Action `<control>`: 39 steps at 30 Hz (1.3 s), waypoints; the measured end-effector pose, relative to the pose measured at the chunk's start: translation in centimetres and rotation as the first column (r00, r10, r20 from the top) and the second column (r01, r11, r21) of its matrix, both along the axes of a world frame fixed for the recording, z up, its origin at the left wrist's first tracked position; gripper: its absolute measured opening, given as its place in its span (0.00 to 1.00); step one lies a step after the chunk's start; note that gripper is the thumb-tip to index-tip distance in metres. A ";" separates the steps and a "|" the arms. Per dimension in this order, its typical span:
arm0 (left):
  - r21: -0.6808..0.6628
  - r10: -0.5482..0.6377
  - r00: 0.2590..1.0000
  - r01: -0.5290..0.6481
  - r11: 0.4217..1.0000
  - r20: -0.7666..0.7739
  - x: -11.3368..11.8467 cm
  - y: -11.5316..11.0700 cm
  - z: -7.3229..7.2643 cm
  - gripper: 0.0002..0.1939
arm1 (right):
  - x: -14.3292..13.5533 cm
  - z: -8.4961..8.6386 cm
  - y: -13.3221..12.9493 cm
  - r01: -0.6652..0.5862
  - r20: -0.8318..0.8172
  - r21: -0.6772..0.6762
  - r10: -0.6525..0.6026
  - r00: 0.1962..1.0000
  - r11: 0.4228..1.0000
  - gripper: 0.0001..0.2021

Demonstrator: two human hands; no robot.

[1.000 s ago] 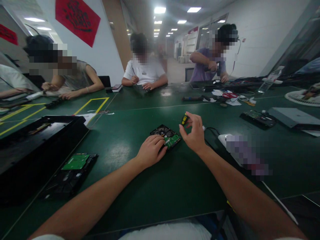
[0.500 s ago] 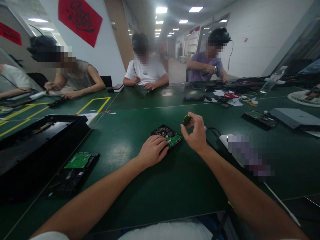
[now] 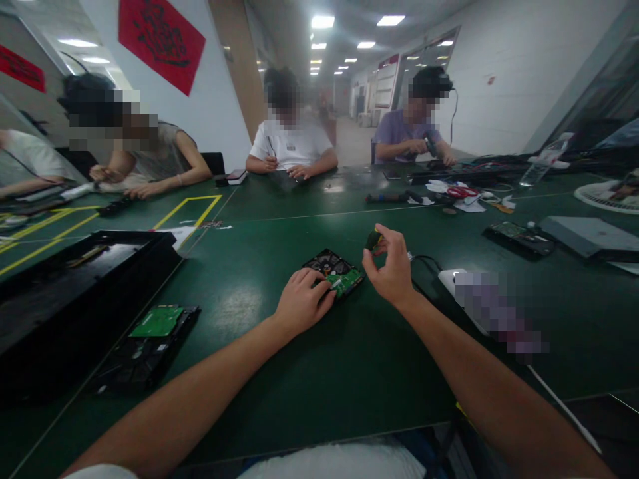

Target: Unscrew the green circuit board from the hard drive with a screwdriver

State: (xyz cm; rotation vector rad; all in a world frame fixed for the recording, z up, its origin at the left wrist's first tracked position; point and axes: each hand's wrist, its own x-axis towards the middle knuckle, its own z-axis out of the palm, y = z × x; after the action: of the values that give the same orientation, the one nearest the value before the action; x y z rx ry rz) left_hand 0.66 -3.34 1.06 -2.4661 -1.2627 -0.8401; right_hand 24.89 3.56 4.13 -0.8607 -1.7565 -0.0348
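A hard drive point(image 3: 344, 282) with a green circuit board lies on the green table in front of me. My left hand point(image 3: 305, 298) rests on its near left edge, fingers bent over the board; the thumb lies along the near side. Just right of the drive, my right hand point(image 3: 392, 263) is raised above the table. Its thumb and fingers grip a short screwdriver handle point(image 3: 373, 239), dark green and yellow. The tool's shaft and tip cannot be made out.
At left are a black case point(image 3: 60, 286) and another hard drive point(image 3: 150, 346). A phone point(image 3: 479, 309) with a cable lies right. Further right are a third drive point(image 3: 519, 238) and a grey box point(image 3: 594, 238). Several people sit across the table.
My left hand's fingers have shifted slightly on the drive and show more bent. The right hand and screwdriver have barely moved. Across the table, the person in purple has lowered their hands and tool.
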 end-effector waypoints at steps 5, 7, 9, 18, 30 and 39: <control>-0.033 -0.047 0.999 0.048 0.998 0.024 0.0 0.1 -0.1 0.11 | 0.0 0.0 0.0 -0.007 0.002 -0.003 0.007 1.000 1.000 0.31; -0.047 -0.064 0.998 0.065 0.997 0.018 0.0 0.1 -0.1 0.10 | 0.0 0.1 -0.1 0.006 0.005 -0.002 -0.006 1.000 1.000 0.31; -0.052 -0.073 0.997 0.073 0.996 0.004 0.0 0.1 0.0 0.11 | 0.0 0.3 -0.2 0.025 0.012 0.002 -0.025 1.000 1.000 0.31; -0.071 -0.107 0.994 0.104 0.992 -0.034 0.0 0.1 0.4 0.12 | 0.1 0.4 -0.3 0.001 0.022 -0.005 -0.001 1.000 1.000 0.31; -0.050 -0.119 0.992 0.117 0.992 -0.035 0.1 0.0 0.7 0.14 | 0.0 0.1 -0.1 0.007 0.007 -0.011 -0.007 1.000 1.000 0.33; -0.022 -0.127 0.991 0.127 0.992 -0.044 0.3 -0.1 0.6 0.13 | 0.0 0.2 -0.1 -0.032 0.010 -0.010 0.032 0.999 0.999 0.33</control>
State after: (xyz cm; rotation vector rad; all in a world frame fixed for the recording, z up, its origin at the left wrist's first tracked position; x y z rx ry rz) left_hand 0.94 -3.43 1.71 -2.5881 -1.1133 -0.8005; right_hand 24.88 3.42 4.32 -0.8406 -1.7807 -0.0092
